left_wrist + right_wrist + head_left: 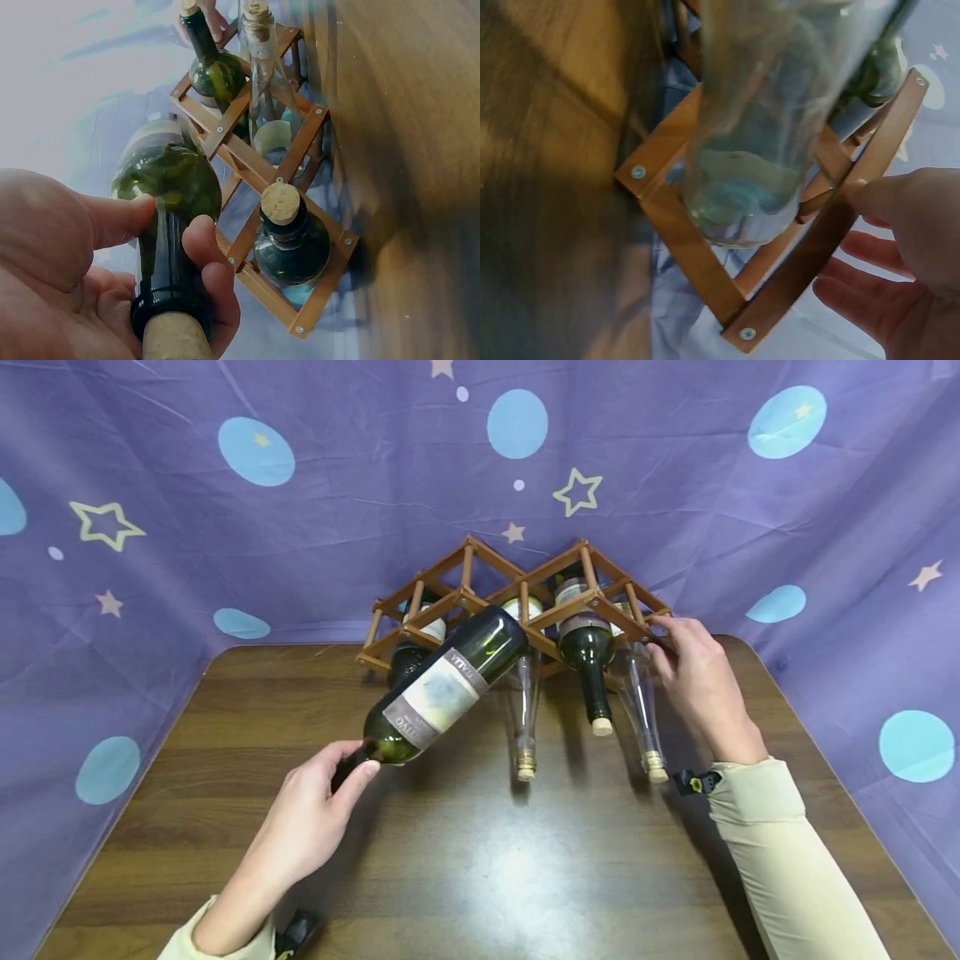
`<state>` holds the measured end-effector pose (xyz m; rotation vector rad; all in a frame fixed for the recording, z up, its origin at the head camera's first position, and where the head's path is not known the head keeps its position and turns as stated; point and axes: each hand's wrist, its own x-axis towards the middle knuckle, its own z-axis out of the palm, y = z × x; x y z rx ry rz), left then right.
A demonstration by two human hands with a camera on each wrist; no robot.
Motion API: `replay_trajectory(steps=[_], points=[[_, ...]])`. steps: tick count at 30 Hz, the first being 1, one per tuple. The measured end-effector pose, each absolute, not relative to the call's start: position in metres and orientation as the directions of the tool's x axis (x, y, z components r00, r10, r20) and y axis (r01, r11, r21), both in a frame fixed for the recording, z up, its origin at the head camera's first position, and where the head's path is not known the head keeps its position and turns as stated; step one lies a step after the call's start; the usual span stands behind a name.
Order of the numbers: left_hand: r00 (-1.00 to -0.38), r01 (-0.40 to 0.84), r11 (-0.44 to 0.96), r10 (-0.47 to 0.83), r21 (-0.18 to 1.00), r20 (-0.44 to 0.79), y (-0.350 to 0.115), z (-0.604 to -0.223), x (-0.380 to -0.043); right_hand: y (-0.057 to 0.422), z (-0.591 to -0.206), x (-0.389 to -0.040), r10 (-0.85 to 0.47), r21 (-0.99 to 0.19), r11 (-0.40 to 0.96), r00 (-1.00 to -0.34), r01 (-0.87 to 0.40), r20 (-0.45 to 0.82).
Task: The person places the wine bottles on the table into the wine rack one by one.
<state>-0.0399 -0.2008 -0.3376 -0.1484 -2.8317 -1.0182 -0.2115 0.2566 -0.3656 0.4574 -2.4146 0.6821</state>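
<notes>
My left hand [303, 814] grips a dark green wine bottle [442, 693] by its neck, thumb along one side and fingers curled round the other. The corked mouth faces back toward my wrist in the left wrist view, and the bottle's base overlaps the front of a wooden wine rack [551, 620] in the head view. At the rack's right end, my right hand [701, 681] pinches the slat; in the right wrist view the thumb lies on the front slat [832, 217] with the fingers behind. Nearest that hand lies a clear corked bottle [639, 702] in the rack.
Another clear bottle [527, 710] and a green bottle [588, 652] rest in the rack, corks toward me. A dark bottle [292, 251] sits in its left cell. The rack stands on a brown wooden table [480, 860] against a purple patterned cloth [360, 477].
</notes>
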Motion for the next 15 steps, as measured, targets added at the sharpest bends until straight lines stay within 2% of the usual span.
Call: replay_trajectory(steps=[10, 15], points=[[-1.0, 0.013, 0.705, 0.011, 0.709, 0.008, -0.206, -0.341, -0.029, 0.259, -0.375, -0.22, -0.171, -0.349, 0.818, -0.772, -0.458, 0.612], [-1.0, -0.01, 0.65, 0.003, 0.76, -0.016, -0.205, -0.344, -0.027, 0.258, -0.375, -0.22, -0.168, -0.354, 0.824, -0.787, -0.443, 0.594]])
